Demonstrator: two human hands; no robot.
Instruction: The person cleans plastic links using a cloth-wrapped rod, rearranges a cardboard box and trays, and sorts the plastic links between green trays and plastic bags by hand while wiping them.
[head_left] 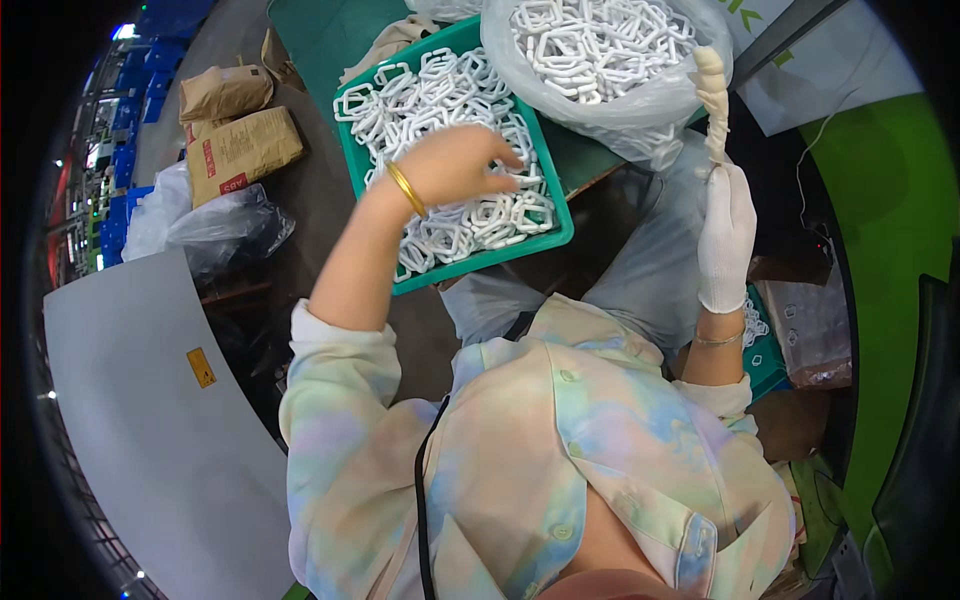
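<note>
A green tray [548,165] in the upper middle of the frame holds a heap of white links [430,92]. Beside it, upper right of centre, a clear plastic bag [645,122] gapes over more links. Brown sacks [245,152] lie upper left; their contents are hidden. A second green tray [767,367], partly hidden at right, holds small white pieces [755,322]. The bare left hand [448,166] is over the first tray's links, thumb and fingers apart; contact is unclear. The gloved right hand [728,235], right of the bag, has fingers together below a cream ribbed piece [712,90], its grip unclear.
</note>
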